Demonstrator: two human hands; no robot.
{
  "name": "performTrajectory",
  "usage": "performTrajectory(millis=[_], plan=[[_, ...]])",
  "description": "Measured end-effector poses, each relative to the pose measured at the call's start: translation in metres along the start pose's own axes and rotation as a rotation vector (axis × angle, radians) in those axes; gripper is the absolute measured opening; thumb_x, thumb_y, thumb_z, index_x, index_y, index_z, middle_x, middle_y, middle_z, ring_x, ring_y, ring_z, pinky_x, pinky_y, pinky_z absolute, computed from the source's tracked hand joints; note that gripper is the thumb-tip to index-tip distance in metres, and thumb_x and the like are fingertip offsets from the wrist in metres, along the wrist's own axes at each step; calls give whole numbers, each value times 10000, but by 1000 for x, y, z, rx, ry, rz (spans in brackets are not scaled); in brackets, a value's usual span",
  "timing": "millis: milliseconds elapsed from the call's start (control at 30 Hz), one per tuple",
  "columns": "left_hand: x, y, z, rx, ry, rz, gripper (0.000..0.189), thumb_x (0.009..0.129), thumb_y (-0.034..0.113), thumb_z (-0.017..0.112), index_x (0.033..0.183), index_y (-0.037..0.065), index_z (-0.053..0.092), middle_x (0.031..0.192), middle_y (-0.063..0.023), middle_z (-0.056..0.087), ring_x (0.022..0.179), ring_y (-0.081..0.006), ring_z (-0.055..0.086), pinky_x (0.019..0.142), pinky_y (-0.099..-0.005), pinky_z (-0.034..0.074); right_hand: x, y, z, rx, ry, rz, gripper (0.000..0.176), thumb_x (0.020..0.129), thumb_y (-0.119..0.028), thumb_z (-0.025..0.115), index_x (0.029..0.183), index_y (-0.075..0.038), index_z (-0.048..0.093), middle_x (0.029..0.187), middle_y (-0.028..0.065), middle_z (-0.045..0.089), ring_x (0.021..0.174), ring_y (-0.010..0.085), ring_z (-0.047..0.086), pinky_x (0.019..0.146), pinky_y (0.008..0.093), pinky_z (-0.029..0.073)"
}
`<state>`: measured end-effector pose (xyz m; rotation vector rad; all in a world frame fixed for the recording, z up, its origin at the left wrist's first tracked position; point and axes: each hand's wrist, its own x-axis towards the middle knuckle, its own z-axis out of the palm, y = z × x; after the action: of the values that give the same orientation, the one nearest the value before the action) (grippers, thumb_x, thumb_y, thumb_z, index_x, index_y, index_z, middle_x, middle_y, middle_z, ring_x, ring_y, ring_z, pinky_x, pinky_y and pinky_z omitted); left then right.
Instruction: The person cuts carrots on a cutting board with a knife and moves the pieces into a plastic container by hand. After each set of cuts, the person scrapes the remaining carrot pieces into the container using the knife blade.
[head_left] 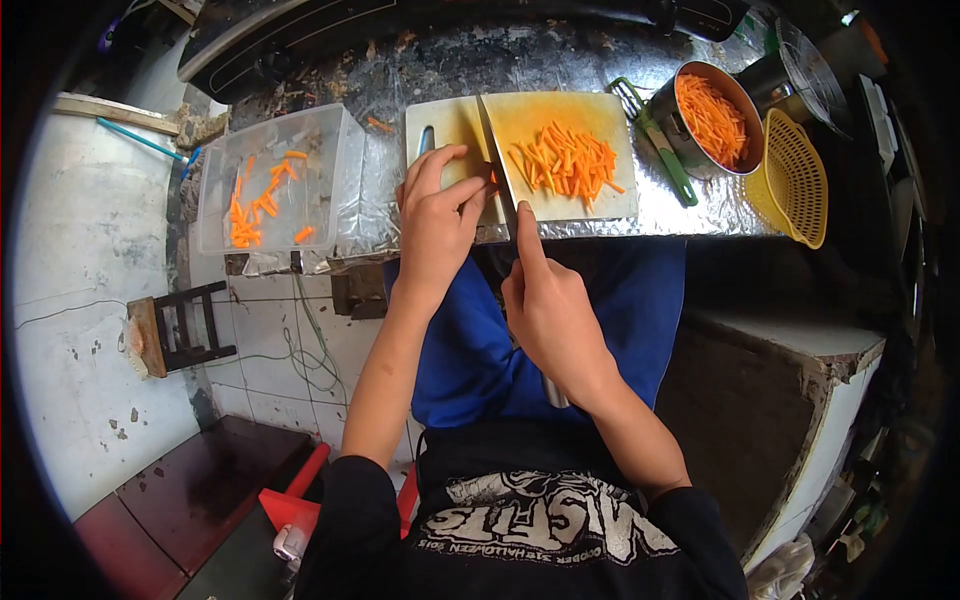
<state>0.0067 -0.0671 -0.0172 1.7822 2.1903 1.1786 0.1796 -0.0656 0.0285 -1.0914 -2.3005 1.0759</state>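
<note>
My right hand [552, 305] is wrapped round the handle of a long kitchen knife [497, 150], index finger stretched along the back of the blade. The blade stands on a white cutting board [455, 120], pointing away from me. Left of the blade, my left hand [437, 212] presses down with bent fingers on a piece of carrot; only a bit of orange shows at the fingertips. A pile of carrot sticks [570, 165] lies on the board, right of the knife. The board's surface is stained orange.
At the left, a clear plastic tub [345, 180] contains a few carrot sticks. On the right stand a metal pot [757, 120] of cut carrot, a green-handled peeler [668, 160] and a yellow basket [800, 190]. A black stove [300, 45] borders the foil-covered counter [700, 215].
</note>
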Motion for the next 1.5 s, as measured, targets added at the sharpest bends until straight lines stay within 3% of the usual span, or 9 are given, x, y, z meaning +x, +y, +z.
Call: performTrajectory(millis=[333,667,767,833,1167,1367,1433,1500], plan=[[4,-5,0,19,-9,22,138,819,121,761,948,75,779,1266,-94,627,1253,-309,537,1010,-435,405,48,9,7,32,86,-96,675,897,9,553,1475,161,238,729,324,619,606,485,626,594,547,510],[1,-7,2,-6,-3,9,158,820,149,770,970,103,792,1271,-78,631,1248,-292,547,1014,-432,411,26,-4,1,15,47,-58,679,889,16,565,1461,182,238,679,285,607,609,461,638,588,539,511],[0,-7,2,10,1,17,143,816,134,766,952,99,788,1276,-80,630,1252,-295,545,1012,-433,410,24,-5,2,1,47,18,620,904,41,556,1467,127,313,702,300,620,656,459,658,619,517,507],[0,-7,2,15,6,25,134,813,126,764,942,95,786,1279,-82,628,1252,-298,544,1009,-435,410,23,0,5,-18,28,-36,694,890,14,567,1476,164,226,688,289,616,603,460,640,583,537,521],[2,-9,-1,28,-29,34,144,804,104,756,945,93,786,1280,-81,621,1250,-308,533,1001,-437,406,40,6,16,-32,62,-69,665,903,-7,542,1463,170,230,712,325,623,632,502,636,598,561,514],[2,-7,1,3,-12,21,178,808,139,767,982,123,800,1269,-68,625,1240,-288,542,999,-428,407,64,14,8,21,178,-140,619,889,1,548,1425,180,297,697,332,620,640,500,641,611,549,513],[0,-2,3,26,16,18,177,810,146,772,983,126,801,1257,-68,634,1233,-283,549,996,-424,411,55,9,-7,59,195,-58,592,873,35,563,1434,106,387,805,323,649,775,502,658,722,539,515],[0,-1,5,44,44,23,176,811,154,776,983,128,802,1245,-68,642,1227,-279,557,993,-420,415,45,6,-17,53,160,-25,588,872,41,566,1430,107,393,803,323,647,783,498,661,720,530,515]])
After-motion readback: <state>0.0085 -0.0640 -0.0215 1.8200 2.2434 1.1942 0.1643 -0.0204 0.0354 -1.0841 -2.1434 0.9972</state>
